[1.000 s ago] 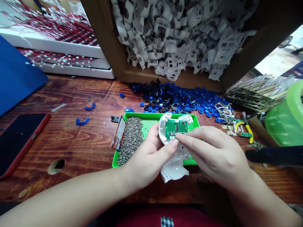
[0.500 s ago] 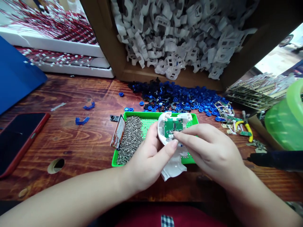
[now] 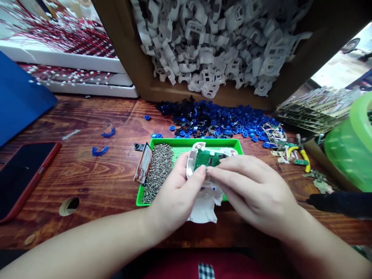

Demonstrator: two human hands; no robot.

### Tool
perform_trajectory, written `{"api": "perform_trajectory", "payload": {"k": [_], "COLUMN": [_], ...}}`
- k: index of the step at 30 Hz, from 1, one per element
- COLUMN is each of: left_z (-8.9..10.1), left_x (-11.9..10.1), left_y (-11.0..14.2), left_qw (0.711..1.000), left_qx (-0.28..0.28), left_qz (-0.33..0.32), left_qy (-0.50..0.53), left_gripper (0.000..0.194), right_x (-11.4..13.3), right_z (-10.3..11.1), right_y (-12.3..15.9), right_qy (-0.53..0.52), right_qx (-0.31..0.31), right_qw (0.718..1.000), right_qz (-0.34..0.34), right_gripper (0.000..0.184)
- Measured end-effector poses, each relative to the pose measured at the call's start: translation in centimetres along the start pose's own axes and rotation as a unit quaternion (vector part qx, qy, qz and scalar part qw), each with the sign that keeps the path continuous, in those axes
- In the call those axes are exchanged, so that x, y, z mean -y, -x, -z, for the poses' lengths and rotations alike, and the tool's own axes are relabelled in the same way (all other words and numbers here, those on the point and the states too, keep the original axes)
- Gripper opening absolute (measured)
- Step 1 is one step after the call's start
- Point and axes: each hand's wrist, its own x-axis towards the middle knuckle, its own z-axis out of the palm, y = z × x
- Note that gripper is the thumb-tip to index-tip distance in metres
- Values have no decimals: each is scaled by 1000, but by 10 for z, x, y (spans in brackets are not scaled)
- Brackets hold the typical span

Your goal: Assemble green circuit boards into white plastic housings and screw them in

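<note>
A white plastic housing point(image 3: 190, 164) rests in my left hand point(image 3: 177, 190), its fingers behind the shell and its thumb at the near edge of a green circuit board point(image 3: 210, 158) seated inside. My right hand point(image 3: 250, 186) has its fingers closed together at the board's near right edge; whether a small part is between them is hidden. Below the board hangs another curved white plastic section point(image 3: 203, 207). Under both hands lies a green tray point(image 3: 238, 144), its left side filled with small metal screws point(image 3: 158, 170).
Blue plastic parts point(image 3: 232, 120) lie heaped before a cardboard box point(image 3: 142, 77) of white shells. A phone point(image 3: 26, 174) is at left. Yellow-handled pliers point(image 3: 304, 159), a dark screwdriver-like tool point(image 3: 334, 203) and a green translucent container point(image 3: 351, 151) are at right.
The housing has tilted and shifted slightly left and down. My right fingers have moved left along with it, and the view has shifted a little.
</note>
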Motion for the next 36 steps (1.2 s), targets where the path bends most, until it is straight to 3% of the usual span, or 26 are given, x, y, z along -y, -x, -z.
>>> {"api": "perform_trajectory", "payload": {"k": [2, 4, 6, 9, 11, 13, 17, 22, 25, 27, 30, 36], "left_z": [0, -1, -1, 0, 1, 2, 0, -2, -1, 1, 4, 5], "left_x": [0, 1, 2, 3, 3, 4, 5, -2, -12, -18, -23, -22], "left_y": [0, 0, 1, 2, 4, 5, 4, -8, -15, -17, -18, -15], "left_qw": [1000, 1000, 1000, 1000, 999, 998, 997, 993, 980, 973, 969, 968], "left_qx": [-15, -22, -21, -12, -10, -14, -31, -98, -141, -146, -166, -163], "left_qz": [-2, -4, -10, -16, -19, -22, -12, 59, 101, 130, 148, 162], "left_qy": [1, 6, 1, -24, -41, -64, -73, 33, 102, 121, 108, 104], "left_gripper": [18, 20, 22, 25, 27, 28, 28, 31, 27, 24, 19, 14], "right_x": [1, -1, -3, -7, -7, -6, -6, -23, -52, -75, -104, -136], "right_z": [2, 0, -5, -15, -19, -21, -24, -25, -21, -18, -18, -27], "right_y": [1, 0, -3, -8, -9, -10, -10, -14, -11, -5, 4, 9], "right_qy": [-21, -96, -252, -449, -502, -519, -504, -472, -282, -64, 110, 146], "right_qx": [-114, -170, -100, 28, 34, 21, 30, 23, -84, -84, 28, 98], "right_qw": [990, 960, 911, 804, 761, 748, 761, 797, 871, 898, 875, 865], "right_qz": [-75, -200, -312, -388, -409, -413, -408, -375, -394, -428, -470, -470], "right_gripper": [29, 35, 38, 31, 26, 24, 23, 33, 36, 27, 23, 29]}}
